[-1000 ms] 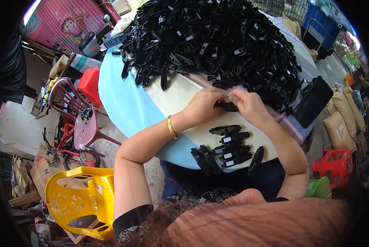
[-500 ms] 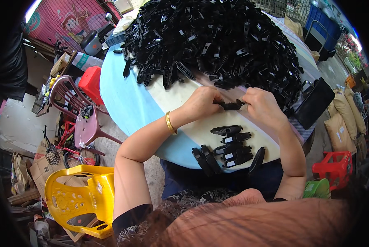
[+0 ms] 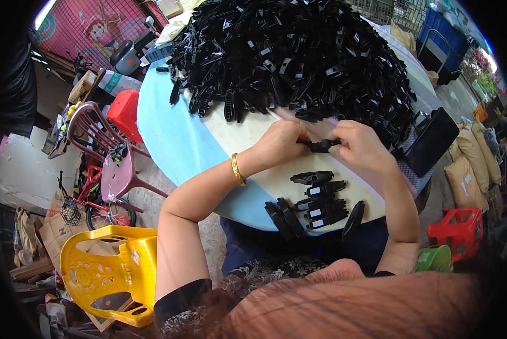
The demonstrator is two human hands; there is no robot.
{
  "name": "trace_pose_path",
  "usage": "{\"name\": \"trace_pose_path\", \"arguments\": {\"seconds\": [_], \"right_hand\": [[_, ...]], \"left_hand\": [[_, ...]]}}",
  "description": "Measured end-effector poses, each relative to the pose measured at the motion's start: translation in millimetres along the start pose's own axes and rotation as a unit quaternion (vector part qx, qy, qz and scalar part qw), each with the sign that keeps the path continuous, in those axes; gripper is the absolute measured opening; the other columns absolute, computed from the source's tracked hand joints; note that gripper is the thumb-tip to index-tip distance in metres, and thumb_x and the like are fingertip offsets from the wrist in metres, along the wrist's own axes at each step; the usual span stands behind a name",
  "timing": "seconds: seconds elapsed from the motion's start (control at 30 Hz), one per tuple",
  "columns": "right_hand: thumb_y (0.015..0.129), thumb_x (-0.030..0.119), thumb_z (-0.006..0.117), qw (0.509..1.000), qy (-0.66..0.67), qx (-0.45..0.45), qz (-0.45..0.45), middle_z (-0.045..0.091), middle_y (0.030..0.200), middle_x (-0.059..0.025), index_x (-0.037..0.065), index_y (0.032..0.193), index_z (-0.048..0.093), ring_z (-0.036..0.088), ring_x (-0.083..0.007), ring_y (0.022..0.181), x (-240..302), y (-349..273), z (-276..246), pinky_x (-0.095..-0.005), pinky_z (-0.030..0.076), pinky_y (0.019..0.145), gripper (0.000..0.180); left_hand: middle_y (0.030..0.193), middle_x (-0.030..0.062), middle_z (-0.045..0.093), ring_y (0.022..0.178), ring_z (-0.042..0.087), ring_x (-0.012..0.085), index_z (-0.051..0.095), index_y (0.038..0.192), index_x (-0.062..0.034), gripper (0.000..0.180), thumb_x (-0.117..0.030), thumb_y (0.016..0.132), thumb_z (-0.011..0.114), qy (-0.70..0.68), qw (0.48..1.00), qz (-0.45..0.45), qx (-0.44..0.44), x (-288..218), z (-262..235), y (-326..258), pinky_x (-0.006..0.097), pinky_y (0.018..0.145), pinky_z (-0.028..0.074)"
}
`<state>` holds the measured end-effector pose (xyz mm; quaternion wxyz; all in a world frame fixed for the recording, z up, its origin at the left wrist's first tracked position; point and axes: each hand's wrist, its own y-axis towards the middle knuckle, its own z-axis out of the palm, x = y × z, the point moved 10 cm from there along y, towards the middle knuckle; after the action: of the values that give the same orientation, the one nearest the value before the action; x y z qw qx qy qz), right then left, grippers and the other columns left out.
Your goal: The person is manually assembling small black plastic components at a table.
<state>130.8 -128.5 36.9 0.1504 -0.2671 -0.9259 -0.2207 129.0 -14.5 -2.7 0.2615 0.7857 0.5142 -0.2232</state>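
Between my two hands is a small black plastic part (image 3: 321, 146), gripped at both ends just above the table. My left hand (image 3: 281, 142), below a gold bangle (image 3: 237, 169), pinches its left end. My right hand (image 3: 359, 143) has closed fingers on the right end; the fingertips partly cover the part. Nearer my body, several similar black parts (image 3: 324, 210) lie stacked in a column, some with pale patches. Two more parts (image 3: 284, 218) rest to the left of the column, and a single one (image 3: 353, 219) is on its right.
A large heap of black plastic parts (image 3: 287, 56) covers the far side of the striped table (image 3: 174, 141). At its right edge lies a black case (image 3: 432, 142). Around the table are a yellow chair (image 3: 112, 271), a pink chair (image 3: 119, 175), a red stool (image 3: 456, 231) and brown sacks (image 3: 467, 183).
Both hands stay at nearly the same spot, still holding the black part, which has turned slightly. A loose slotted part at the heap's near edge, beyond my left hand, no longer shows there.
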Motion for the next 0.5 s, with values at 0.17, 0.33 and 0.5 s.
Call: {"name": "trace_pose_path", "arguments": {"seconds": [0.17,0.33,0.5], "right_hand": [[0.066,0.003,0.062,0.999,-0.053,-0.008,-0.009,0.060,0.077,-0.0114,0.001,0.080,0.066,0.059,-0.0303,0.079,-3,-2,1,-0.0386,0.049,0.068,0.015],[0.063,0.002,0.061,0.999,-0.008,-0.013,-0.030,0.060,0.076,-0.0113,0.001,0.079,0.066,0.059,-0.0316,0.076,4,5,14,-0.0394,0.049,0.067,0.017],[0.069,0.007,0.069,0.977,0.138,0.154,0.043,0.057,0.070,-0.0085,-0.001,0.082,0.066,0.054,-0.0191,0.062,-12,4,32,-0.0309,0.043,0.056,0.016]], "left_hand": [[0.075,0.0141,0.065,0.069,0.064,0.0273,0.069,0.081,-0.0008,0.017,-0.009,0.067,0.070,-0.004,1.000,0.014,-0.008,-2,-1,2,0.035,0.065,0.051],[0.078,0.0147,0.065,0.072,0.064,0.0286,0.068,0.081,-0.0005,0.019,-0.011,0.065,0.072,-0.029,0.999,0.016,-0.007,-4,2,2,0.035,0.067,0.050],[0.081,0.0140,0.066,0.073,0.063,0.0300,0.068,0.083,-0.0011,0.025,-0.015,0.065,0.076,-0.042,0.998,0.020,0.049,-7,10,0,0.037,0.068,0.050]]}}
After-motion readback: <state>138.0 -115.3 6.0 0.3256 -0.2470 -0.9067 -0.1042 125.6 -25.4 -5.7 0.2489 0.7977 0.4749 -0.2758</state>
